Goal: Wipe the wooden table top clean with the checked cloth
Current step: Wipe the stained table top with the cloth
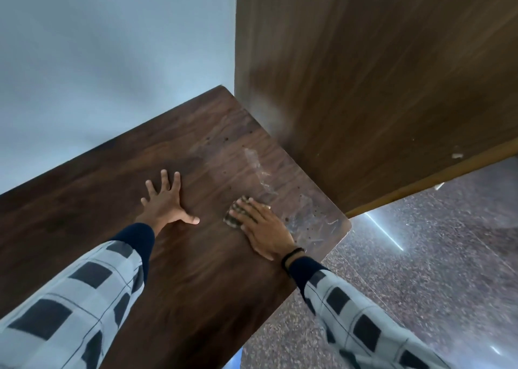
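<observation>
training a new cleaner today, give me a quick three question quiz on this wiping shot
1. True or false: the left hand lies flat with spread fingers on the dark brown wooden table top.
2. Which hand presses down the small folded checked cloth?
A. left
B. right
C. both
3. Where do the pale smears and dark specks lie: near the table's right end or under the left hand?

Key:
1. True.
2. B, the right hand, flat on the cloth.
3. Near the right end, beside the tall brown wooden panel.
</observation>
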`<action>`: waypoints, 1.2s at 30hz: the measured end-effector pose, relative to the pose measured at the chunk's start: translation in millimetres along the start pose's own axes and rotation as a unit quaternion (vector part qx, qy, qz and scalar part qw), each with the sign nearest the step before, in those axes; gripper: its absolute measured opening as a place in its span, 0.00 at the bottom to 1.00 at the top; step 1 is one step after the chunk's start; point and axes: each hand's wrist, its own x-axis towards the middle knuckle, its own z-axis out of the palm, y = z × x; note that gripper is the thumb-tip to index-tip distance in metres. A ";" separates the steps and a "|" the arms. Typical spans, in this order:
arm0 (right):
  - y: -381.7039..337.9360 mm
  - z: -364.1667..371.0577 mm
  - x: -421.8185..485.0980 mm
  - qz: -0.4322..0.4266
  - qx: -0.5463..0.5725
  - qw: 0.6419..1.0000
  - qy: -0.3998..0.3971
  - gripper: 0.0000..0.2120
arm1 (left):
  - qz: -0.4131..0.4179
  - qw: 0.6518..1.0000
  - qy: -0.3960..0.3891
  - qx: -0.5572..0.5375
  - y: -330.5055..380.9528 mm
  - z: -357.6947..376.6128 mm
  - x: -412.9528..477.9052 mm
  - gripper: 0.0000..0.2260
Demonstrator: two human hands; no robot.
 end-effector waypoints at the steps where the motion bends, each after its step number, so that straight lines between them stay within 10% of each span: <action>1: -2.7 -4.3 7.4 0.060 0.023 0.998 0.016 0.23 | 0.003 1.000 0.003 0.000 -0.2 -0.1 0.6 0.67; 4: -30.1 3.9 12.2 0.131 0.055 0.989 0.037 0.23 | 0.009 1.000 0.008 0.003 -2.9 2.6 0.6 0.67; 9: -8.6 16.7 -4.2 -0.083 -0.002 0.996 -0.023 0.24 | 0.012 1.000 0.010 0.003 -3.2 1.6 2.4 0.67; 14: -24.2 4.0 12.2 0.110 0.034 0.993 0.004 0.24 | 0.011 1.000 0.012 0.002 -3.1 3.3 2.3 0.67; 19: -12.3 8.9 1.9 -0.091 -0.011 0.995 -0.027 0.29 | 0.011 1.000 0.008 0.002 -3.5 3.0 2.7 0.67; 25: -21.7 3.5 32.2 0.141 0.041 0.988 0.043 0.25 | 0.012 1.000 0.003 0.000 -2.5 2.4 3.5 0.67; 31: -7.0 6.4 17.5 -0.141 -0.010 0.989 -0.050 0.31 | 0.010 1.000 0.002 -0.003 -3.9 1.4 4.2 0.67; 36: -7.9 -0.6 43.5 0.075 0.018 0.997 0.017 0.25 | 0.006 1.000 0.003 -0.001 -2.7 0.6 5.2 0.68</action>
